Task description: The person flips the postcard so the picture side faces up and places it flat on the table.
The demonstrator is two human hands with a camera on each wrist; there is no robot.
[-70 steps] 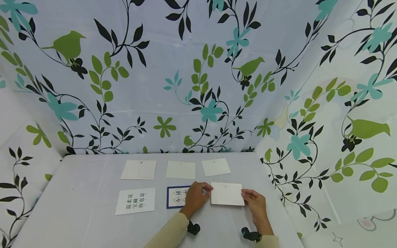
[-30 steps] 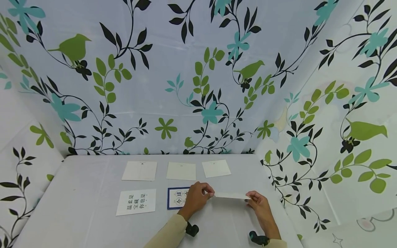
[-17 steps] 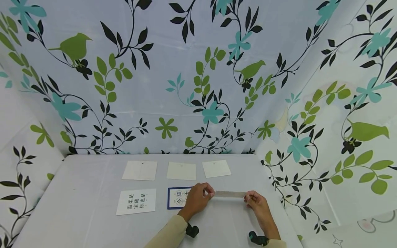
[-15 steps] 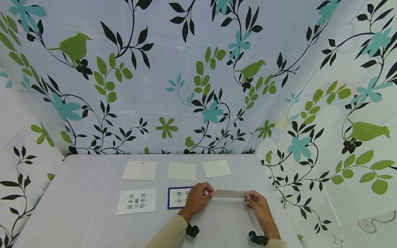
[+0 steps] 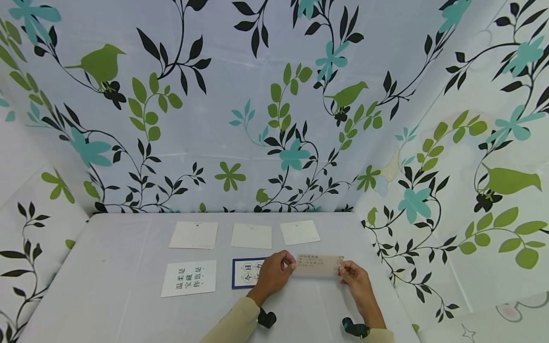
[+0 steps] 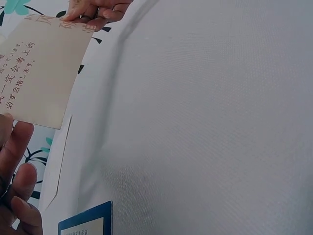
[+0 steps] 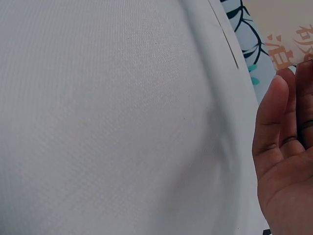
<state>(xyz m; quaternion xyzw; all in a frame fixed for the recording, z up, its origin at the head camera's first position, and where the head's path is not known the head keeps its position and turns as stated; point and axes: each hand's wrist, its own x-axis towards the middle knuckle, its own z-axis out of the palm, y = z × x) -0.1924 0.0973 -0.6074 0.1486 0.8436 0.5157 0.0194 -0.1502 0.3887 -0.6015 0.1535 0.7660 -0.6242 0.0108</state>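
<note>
A beige postcard (image 5: 318, 267) with reddish-brown printed characters is held tilted above the table, its printed face toward me. My left hand (image 5: 273, 275) pinches its left edge, and my right hand (image 5: 357, 287) pinches the right edge. In the left wrist view the lettering on the postcard (image 6: 49, 68) shows more closely, between the fingers of both hands. Only one corner of the postcard (image 7: 288, 29) appears in the right wrist view, above the right hand (image 7: 286, 152). Just left of my left hand lies a blue-bordered card (image 5: 243, 274), its right part hidden behind that hand.
A white card with black characters (image 5: 188, 278) lies farther left on the white table (image 5: 111, 281). Along the back are three plain cards: a left one (image 5: 194, 235), a middle one (image 5: 251, 237) and a right one (image 5: 300, 232). Patterned cloth (image 5: 206, 119) hangs behind.
Both hands have tipped the postcard over: its blank face showed first, then it was edge-on, and now the printed face shows. The right hand has shifted slightly; the other cards stay put.
</note>
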